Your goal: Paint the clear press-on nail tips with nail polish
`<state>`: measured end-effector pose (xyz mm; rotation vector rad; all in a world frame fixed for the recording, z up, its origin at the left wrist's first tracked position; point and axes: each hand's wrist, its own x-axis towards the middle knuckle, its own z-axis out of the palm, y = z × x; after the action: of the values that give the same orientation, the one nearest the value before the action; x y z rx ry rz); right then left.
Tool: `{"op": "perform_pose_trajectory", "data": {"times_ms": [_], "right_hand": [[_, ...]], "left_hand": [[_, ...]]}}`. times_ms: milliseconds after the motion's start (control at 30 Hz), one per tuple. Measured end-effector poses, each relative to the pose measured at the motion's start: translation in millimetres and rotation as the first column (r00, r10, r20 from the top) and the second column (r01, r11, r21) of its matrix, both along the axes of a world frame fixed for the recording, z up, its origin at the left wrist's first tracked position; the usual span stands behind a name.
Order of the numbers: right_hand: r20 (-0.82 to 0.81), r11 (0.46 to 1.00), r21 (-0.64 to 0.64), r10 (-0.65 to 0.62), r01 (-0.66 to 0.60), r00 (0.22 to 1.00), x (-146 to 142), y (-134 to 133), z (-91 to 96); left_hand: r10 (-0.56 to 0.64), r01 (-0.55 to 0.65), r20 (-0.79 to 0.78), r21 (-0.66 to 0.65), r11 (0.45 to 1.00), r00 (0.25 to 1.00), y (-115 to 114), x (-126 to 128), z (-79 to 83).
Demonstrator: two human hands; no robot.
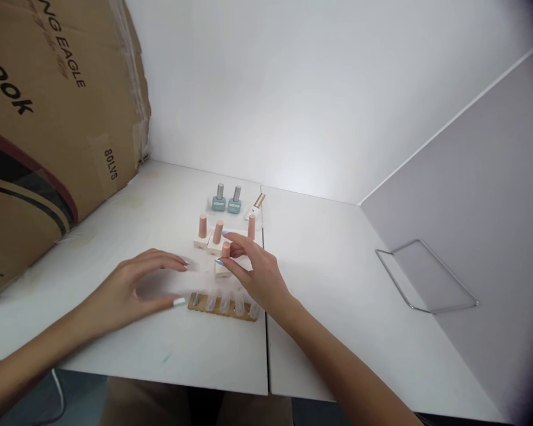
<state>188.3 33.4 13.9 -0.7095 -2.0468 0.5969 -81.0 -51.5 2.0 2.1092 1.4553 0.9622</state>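
Note:
My right hand (256,271) pinches the peach cap of a white nail polish bottle (222,266) standing on the white table (160,207). My left hand (137,287) hovers just left of it, fingers spread and curved, holding nothing. Just below both hands lies a tan strip (222,307) carrying several clear nail tips. Three more peach-capped white bottles (217,235) stand behind the held one. Farther back are two teal bottles (226,201) with silver caps and a small white bottle (254,210) with a gold cap, tilted.
A large brown cardboard box (48,130) fills the left side of the table. A bent metal wire frame (426,275) rests against the grey right wall. A seam (265,331) runs between two tabletop panels. White walls close the back.

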Motion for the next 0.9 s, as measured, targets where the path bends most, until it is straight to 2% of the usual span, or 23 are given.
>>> {"op": "perform_pose_trajectory", "data": {"times_ms": [67,133,333,467,533,700,800,900], "right_hand": [[0.026,0.999,0.032,-0.001,0.0,1.0,1.3,-0.1,-1.0],[0.052,0.998,0.061,-0.001,-0.002,0.999,2.2,-0.1,-2.1],[0.089,0.991,0.13,-0.022,0.01,0.996,4.4,1.2,-2.8],[0.07,0.986,0.151,-0.082,0.07,0.994,10.0,3.8,-0.1],[0.055,0.983,0.15,-0.114,0.105,0.992,13.4,5.6,1.2],[0.042,0.976,0.143,-0.174,0.166,0.984,19.5,9.2,0.1],[0.04,0.969,0.152,-0.204,0.195,0.978,21.9,11.5,-2.9],[0.036,0.961,0.161,-0.232,0.223,0.972,24.5,14.0,-4.2]], "left_hand": [[0.133,-0.133,-0.008,-0.029,0.991,0.991,9.4,-4.8,8.2],[0.216,-0.218,-0.031,-0.079,0.973,0.976,21.8,-5.0,15.2],[0.155,-0.164,-0.073,-0.138,0.977,0.985,60.4,12.4,20.6],[0.078,-0.094,-0.101,-0.168,0.981,0.992,74.0,25.0,22.8],[0.063,-0.083,-0.115,-0.177,0.981,0.991,76.8,27.8,24.3],[0.114,-0.138,-0.135,-0.181,0.974,0.984,75.4,22.3,23.1],[0.114,-0.136,-0.123,-0.181,0.974,0.986,67.9,15.1,23.7],[0.064,-0.083,-0.105,-0.185,0.979,0.992,55.9,10.9,27.4]]}}
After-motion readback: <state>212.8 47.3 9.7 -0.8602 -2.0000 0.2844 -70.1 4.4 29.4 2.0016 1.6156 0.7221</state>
